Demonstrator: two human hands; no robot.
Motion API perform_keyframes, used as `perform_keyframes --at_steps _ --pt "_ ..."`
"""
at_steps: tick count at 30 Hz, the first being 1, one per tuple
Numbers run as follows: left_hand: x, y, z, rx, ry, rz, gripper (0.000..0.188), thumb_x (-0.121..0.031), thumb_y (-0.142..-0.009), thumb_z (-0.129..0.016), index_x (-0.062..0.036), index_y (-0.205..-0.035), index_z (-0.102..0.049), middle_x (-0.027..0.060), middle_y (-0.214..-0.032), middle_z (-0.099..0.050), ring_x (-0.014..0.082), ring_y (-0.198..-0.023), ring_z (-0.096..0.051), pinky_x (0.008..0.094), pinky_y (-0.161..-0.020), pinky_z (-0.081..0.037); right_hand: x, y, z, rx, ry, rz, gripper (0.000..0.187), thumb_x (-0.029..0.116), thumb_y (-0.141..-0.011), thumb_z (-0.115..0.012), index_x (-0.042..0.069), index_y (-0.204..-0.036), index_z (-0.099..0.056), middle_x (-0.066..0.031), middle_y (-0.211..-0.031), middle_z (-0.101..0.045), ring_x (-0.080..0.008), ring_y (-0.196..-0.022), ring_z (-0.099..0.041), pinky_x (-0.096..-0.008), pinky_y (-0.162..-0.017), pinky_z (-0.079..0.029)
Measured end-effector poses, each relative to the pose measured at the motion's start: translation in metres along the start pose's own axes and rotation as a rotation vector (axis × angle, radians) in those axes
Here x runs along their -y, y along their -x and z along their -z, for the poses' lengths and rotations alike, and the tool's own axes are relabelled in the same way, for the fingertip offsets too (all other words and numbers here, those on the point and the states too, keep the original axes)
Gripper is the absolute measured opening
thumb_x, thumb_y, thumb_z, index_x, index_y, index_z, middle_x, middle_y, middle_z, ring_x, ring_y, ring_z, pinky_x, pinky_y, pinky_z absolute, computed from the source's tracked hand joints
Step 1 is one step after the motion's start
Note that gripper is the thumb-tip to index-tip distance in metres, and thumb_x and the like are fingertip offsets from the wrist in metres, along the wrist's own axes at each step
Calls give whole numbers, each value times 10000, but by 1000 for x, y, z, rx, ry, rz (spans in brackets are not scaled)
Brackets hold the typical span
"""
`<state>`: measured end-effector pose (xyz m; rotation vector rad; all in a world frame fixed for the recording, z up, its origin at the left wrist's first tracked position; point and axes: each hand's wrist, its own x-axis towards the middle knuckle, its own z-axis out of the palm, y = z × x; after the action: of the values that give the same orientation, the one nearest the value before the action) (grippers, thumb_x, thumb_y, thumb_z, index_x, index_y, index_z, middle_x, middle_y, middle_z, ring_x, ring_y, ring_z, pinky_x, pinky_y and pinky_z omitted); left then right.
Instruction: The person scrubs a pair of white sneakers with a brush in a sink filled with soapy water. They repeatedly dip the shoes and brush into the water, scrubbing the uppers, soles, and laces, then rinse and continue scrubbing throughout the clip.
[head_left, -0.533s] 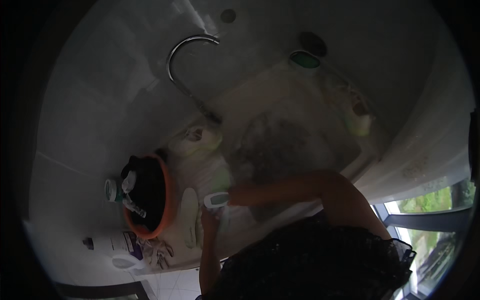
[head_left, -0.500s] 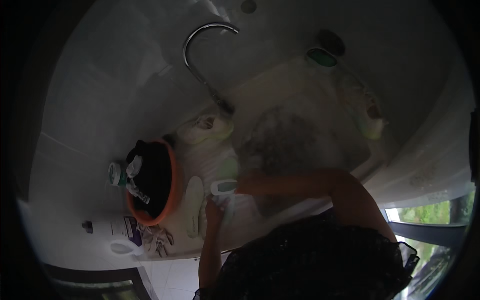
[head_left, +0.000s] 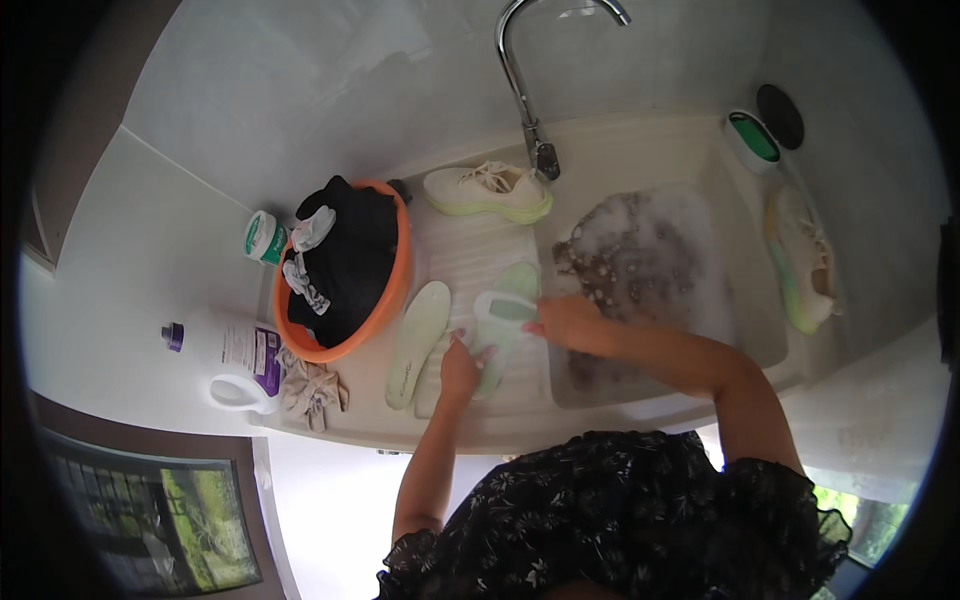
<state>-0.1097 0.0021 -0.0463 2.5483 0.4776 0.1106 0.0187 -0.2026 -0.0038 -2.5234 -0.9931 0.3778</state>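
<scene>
A pale green insole (head_left: 519, 282) lies on the ribbed drainboard (head_left: 455, 240) of the sink. My left hand (head_left: 461, 368) holds its lower part, fingers closed on the edge. In my right hand (head_left: 570, 325) is a white scrub brush (head_left: 484, 304) with an oval opening or inset in its top, resting over the middle of that insole; its underside is hidden. A second insole (head_left: 420, 345) lies flat just left of my left hand. Toward the tap, a cream lace-up shoe (head_left: 487, 192) stands on the drainboard, and its mate (head_left: 800, 262) sits on the sink's right ledge.
The basin (head_left: 735, 340) holds foamy water and something dark. An orange tub (head_left: 402, 262) of dark clothes is at left, by a white jug (head_left: 222, 345), a rag (head_left: 312, 388) and a green-white jar (head_left: 265, 238). Behind rises a tap (head_left: 512, 75); a green-topped box (head_left: 752, 140) occupies the far right corner.
The picture is much brighter, and the whole view has shifted and tilted. Both hands remain at the same insole, the brush still over its middle.
</scene>
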Motion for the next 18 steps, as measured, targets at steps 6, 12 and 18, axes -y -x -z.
perform_keyframes --at_steps 6,12,18 --pt "-14 0 8 -26 41 -23 642 -271 -700 -721 93 -1122 -399 266 -986 -567 364 -930 -570 374 -775 -448 -25 6 20 42 -49 -153 507 492 -820 -480 -3 -875 -577 -179 -740 -612 -334 -684 -612 -424 -601 -484" --pt "-8 2 13 22 40 29 633 -271 -710 -710 89 -1130 -402 265 -1012 -561 363 -951 -564 365 -790 -449 6 28 7 80 9 3 492 475 -830 -475 -3 -804 -588 -151 -700 -615 -312 -644 -615 -408 -578 -488" --pt "-12 4 10 23 30 31 617 -264 -712 -708 83 -1127 -411 262 -1027 -556 352 -965 -560 360 -793 -446 9 16 -5 -49 68 16 519 488 -827 -473 -13 -803 -604 -163 -739 -622 -291 -674 -625 -420 -570 -487"
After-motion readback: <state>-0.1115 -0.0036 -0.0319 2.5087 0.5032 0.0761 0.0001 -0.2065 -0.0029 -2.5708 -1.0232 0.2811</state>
